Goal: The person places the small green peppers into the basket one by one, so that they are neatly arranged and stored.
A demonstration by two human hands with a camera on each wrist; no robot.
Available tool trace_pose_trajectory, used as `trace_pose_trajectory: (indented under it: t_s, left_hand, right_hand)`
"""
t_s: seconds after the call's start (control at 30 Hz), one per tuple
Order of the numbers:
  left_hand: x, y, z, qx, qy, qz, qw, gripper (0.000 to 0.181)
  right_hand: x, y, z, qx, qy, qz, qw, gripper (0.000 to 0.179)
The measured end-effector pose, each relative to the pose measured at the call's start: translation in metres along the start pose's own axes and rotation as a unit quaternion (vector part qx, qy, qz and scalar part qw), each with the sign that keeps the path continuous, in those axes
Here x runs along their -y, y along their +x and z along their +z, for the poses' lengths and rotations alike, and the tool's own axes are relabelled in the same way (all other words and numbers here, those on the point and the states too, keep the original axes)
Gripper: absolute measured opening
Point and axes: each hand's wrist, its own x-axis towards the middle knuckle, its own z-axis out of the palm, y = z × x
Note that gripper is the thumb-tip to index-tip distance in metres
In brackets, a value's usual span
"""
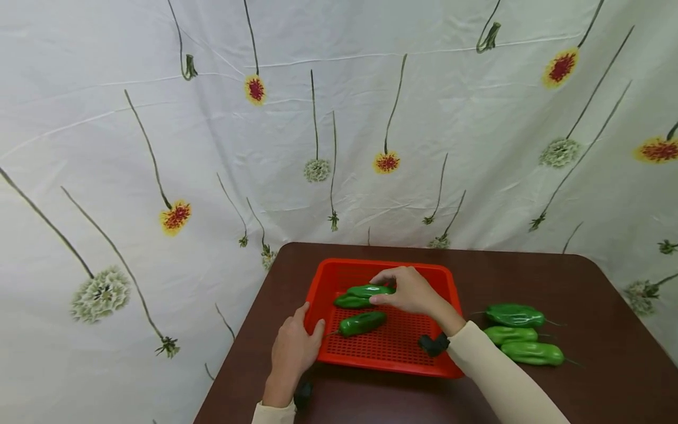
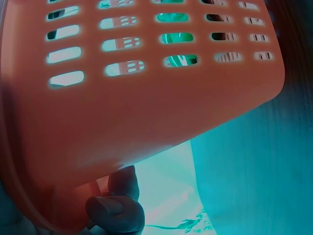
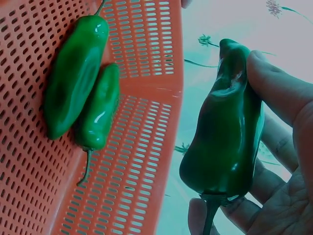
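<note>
A red plastic basket (image 1: 392, 368) with slotted walls stands on the table. My left hand (image 1: 293, 347) grips its left rim; in the left wrist view curled fingers (image 2: 117, 213) show beneath the rim. Over the basket, my right hand (image 1: 406, 290) holds a glossy green pepper (image 3: 222, 132) between thumb and fingers, stem pointing down in the right wrist view. Two other green peppers lie inside the basket: one nearer the front (image 1: 362, 324), and another pepper (image 1: 351, 302) farther back, partly behind the held one in the head view.
To the right of the basket, three green peppers (image 1: 515, 315) lie close together on the dark brown table (image 1: 402, 400), beside my right forearm. A white cloth with printed flowers (image 1: 360, 200) hangs behind the table and along its left side.
</note>
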Motion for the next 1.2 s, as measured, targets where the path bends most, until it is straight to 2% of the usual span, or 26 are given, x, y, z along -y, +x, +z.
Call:
trace_pose_trajectory:
  t_s: [0.13,0.3,0.57,1.2]
  left_hand:
    - [0.000,0.000,0.000,-0.005,-0.002,0.002,1.0000,0.063]
    - [0.000,0.001,0.001,0.005,0.000,-0.010,0.9999,0.064]
    - [0.001,0.000,0.002,-0.003,-0.005,0.000,1.0000,0.063]
    - [-0.001,0.002,0.000,0.010,-0.002,-0.017,0.9998,0.063]
  right_hand:
    - [-0.001,0.006,0.005,0.006,-0.010,0.002,0.9999,0.035]
    - [-0.004,0.015,0.014,0.013,-0.009,0.008,0.9998,0.035]
    - [-0.010,0.026,0.026,0.020,-0.012,0.011,0.9997,0.035]
    - [-0.016,0.035,0.047,0.041,-0.024,0.015,0.9988,0.037]
